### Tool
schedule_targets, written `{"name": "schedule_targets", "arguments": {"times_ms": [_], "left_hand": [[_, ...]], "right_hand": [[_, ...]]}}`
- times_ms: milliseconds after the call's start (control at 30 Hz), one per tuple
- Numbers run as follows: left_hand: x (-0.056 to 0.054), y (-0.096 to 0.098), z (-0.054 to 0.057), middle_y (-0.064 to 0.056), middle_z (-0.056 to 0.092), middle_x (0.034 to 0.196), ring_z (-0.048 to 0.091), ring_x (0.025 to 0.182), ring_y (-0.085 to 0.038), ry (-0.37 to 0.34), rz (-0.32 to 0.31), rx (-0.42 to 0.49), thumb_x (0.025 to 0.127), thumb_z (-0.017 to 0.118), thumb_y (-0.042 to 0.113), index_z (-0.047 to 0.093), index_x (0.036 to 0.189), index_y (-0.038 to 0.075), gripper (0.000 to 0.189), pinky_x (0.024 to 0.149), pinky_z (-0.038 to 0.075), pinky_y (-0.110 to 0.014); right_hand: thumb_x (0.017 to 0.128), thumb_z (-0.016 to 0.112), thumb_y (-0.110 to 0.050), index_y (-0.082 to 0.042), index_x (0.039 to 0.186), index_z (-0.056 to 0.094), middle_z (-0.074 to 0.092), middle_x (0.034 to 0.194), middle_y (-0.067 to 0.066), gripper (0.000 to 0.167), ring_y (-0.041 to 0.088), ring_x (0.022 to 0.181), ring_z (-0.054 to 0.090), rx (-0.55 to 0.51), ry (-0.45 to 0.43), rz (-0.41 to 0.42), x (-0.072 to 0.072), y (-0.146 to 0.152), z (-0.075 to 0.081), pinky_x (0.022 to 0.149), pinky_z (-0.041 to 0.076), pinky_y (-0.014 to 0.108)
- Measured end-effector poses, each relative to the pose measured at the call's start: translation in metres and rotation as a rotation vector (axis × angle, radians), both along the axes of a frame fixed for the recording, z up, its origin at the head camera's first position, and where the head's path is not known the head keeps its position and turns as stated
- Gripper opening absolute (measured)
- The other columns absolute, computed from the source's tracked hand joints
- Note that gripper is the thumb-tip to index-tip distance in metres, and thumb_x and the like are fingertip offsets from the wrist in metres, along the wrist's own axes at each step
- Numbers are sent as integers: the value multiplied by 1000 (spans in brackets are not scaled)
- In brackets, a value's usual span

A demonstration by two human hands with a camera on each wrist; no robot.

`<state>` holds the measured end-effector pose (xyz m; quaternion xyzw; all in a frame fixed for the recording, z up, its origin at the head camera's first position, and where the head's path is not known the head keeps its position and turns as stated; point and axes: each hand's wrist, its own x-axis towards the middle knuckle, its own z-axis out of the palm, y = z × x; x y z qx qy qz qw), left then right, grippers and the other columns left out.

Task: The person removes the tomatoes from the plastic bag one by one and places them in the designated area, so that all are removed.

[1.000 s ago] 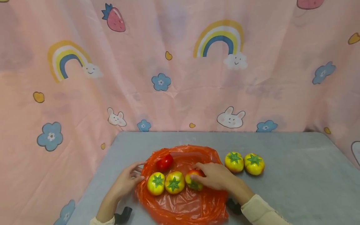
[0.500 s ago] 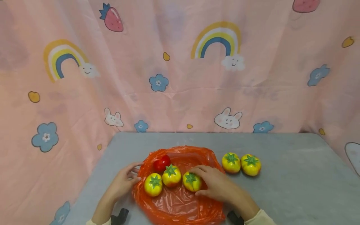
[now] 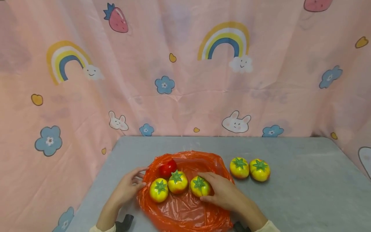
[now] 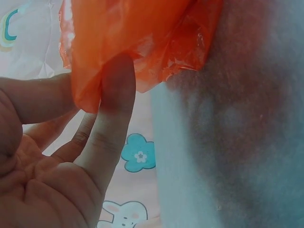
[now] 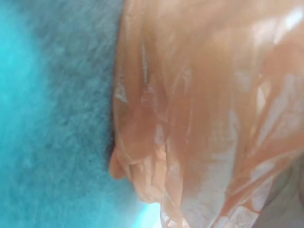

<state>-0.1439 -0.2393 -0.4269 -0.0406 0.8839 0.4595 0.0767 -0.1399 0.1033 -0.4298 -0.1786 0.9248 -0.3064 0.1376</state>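
My left hand (image 3: pixel 126 187) pinches the left rim of an open orange plastic bag (image 3: pixel 185 211); in the left wrist view, the thumb and a finger hold the thin film (image 4: pixel 142 33). Inside the bag, my right hand (image 3: pixel 223 191) curls around a yellow tomato (image 3: pixel 200 187) with a green star-shaped top. To its left sit a second yellow tomato (image 3: pixel 177 182) and a third yellow tomato (image 3: pixel 158 190), both touching or nearly so. Behind them lies a shiny red fruit (image 3: pixel 168 169). Crumpled bag film (image 5: pixel 204 95) fills most of the right wrist view and hides the right hand's fingers.
Two more yellow tomatoes, one (image 3: pixel 239 168) beside the other (image 3: pixel 260 169), stand on the grey table (image 3: pixel 304 193) right of the bag. A pink patterned curtain (image 3: pixel 188 109) hangs behind and left of the table.
The tomato under my right hand has turned from tilted, red side showing, to green top up. The middle tomato has shifted back toward the red fruit. My left hand stays at the rim.
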Motion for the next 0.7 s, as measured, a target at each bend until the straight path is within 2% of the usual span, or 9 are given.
{"name": "schedule_targets", "arguments": {"times_ms": [167, 333, 533, 700], "left_hand": [[-1, -1, 0, -8, 65, 107, 62, 82, -18, 4, -6, -1, 87, 68, -5, 61, 133, 19, 52, 69, 55, -29], [-1, -1, 2, -9, 65, 106, 62, 81, -19, 16, -6, 10, 87, 68, -4, 61, 133, 19, 52, 69, 55, -29], [0, -1, 3, -8, 65, 106, 63, 82, -18, 19, -6, 4, 87, 68, -5, 61, 133, 20, 52, 71, 56, -31], [1, -4, 3, -9, 65, 107, 63, 83, -18, 24, -21, 10, 88, 68, -4, 60, 134, 19, 52, 72, 55, -31]], "right_hand": [[79, 80, -45, -29, 144, 50, 54, 146, 1, 73, 28, 131, 54, 9, 25, -52, 9, 6, 10, 106, 43, 61], [77, 80, -51, -38, 141, 49, 53, 146, -5, 73, 24, 130, 54, 24, -16, -136, 22, 21, 26, 104, 45, 61], [77, 79, -53, -33, 141, 50, 55, 144, -8, 73, 20, 129, 54, 15, -1, -127, 35, 46, 31, 104, 47, 55], [75, 79, -57, -37, 141, 49, 53, 144, -13, 76, 17, 129, 53, 11, 1, -122, 42, 57, 30, 103, 48, 54]]}}
